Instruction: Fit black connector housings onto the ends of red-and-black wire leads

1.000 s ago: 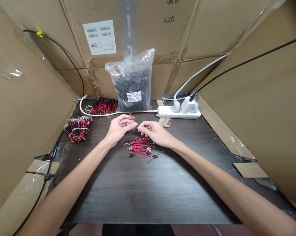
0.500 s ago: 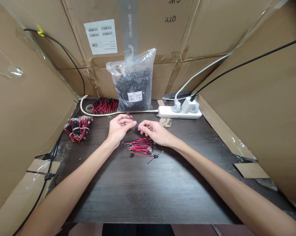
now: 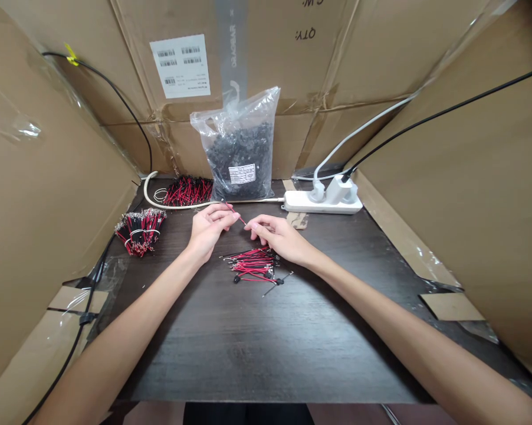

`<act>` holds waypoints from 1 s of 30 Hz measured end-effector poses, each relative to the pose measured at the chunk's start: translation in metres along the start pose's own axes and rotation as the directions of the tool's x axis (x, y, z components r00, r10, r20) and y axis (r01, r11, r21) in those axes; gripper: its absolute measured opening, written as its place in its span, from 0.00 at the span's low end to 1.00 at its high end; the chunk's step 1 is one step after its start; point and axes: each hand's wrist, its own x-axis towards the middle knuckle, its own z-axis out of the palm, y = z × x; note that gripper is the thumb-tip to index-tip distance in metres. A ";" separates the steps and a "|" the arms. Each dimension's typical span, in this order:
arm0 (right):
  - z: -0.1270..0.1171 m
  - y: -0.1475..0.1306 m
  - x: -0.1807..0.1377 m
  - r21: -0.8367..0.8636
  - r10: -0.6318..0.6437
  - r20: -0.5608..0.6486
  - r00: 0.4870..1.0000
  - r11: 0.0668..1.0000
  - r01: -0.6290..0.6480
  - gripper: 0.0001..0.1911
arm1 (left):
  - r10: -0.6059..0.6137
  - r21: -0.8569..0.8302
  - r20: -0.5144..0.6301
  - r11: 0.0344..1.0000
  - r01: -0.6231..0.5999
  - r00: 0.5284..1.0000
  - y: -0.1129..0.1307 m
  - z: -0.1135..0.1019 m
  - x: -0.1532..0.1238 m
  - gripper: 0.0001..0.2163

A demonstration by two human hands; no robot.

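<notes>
Between finger and thumb, my left hand [image 3: 208, 230] pinches a thin red wire [image 3: 240, 219] that has a small dark piece at its far end. The wire slants down to the right, toward my right hand [image 3: 272, 235], whose curled fingertips close at its near end; how firmly they grip is too small to make out. Just below both hands lies a loose pile of red and black wires [image 3: 252, 260] with bare silvery tips. Several small black round parts [image 3: 280, 281] are at the pile's near edge, on the dark tabletop [image 3: 248, 342].
On the left stands a tied bundle of red and black wires [image 3: 141, 232]. Behind it lies another wire heap [image 3: 189, 190], beside a clear bag of black parts [image 3: 239, 153]. A white power strip [image 3: 323, 202] sits back right. Cardboard walls [image 3: 460, 153] enclose the table.
My left hand has shifted slightly left with the wire, and more of the wire shows between the hands. The right hand's fingers have loosened a little. The pile is unchanged.
</notes>
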 end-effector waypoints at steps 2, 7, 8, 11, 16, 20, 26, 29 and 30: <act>0.001 0.000 0.000 0.020 0.004 0.004 1.000 1.000 -0.004 0.15 | 0.003 0.023 0.012 1.000 -0.003 1.000 -0.001 0.000 0.000 0.19; 0.003 0.003 0.000 0.050 -0.005 -0.020 1.000 0.999 0.006 0.15 | 0.007 0.061 0.027 0.998 -0.008 1.000 -0.001 0.000 -0.001 0.20; 0.003 0.003 0.000 0.047 -0.004 -0.030 1.000 0.999 0.006 0.15 | 0.007 0.068 0.029 0.998 -0.009 1.000 -0.001 0.000 -0.001 0.20; 0.004 0.003 0.000 0.049 0.000 -0.043 0.999 0.999 0.003 0.16 | 0.007 0.092 0.031 0.996 -0.010 1.000 0.001 0.001 -0.002 0.19; 0.004 0.002 0.000 0.044 -0.007 -0.049 0.999 0.999 0.009 0.15 | 0.005 0.129 0.048 0.992 -0.011 0.999 0.002 0.002 -0.003 0.17; 0.005 0.001 0.000 0.036 -0.015 -0.049 0.999 0.999 0.017 0.15 | 0.000 0.133 0.068 0.991 -0.009 0.998 0.002 0.001 -0.003 0.17; 0.005 0.000 -0.001 0.023 -0.007 -0.055 0.998 1.000 0.008 0.14 | -0.007 0.136 0.083 0.991 -0.005 0.997 0.001 0.000 -0.003 0.16; 0.005 0.000 -0.001 0.028 -0.013 -0.056 0.998 1.000 0.015 0.15 | -0.008 0.133 0.082 0.991 -0.003 0.997 0.002 0.001 -0.003 0.16; 0.005 0.000 -0.001 0.028 -0.016 -0.058 0.998 0.999 0.018 0.15 | -0.008 0.134 0.081 0.991 -0.002 0.997 0.002 0.001 -0.003 0.16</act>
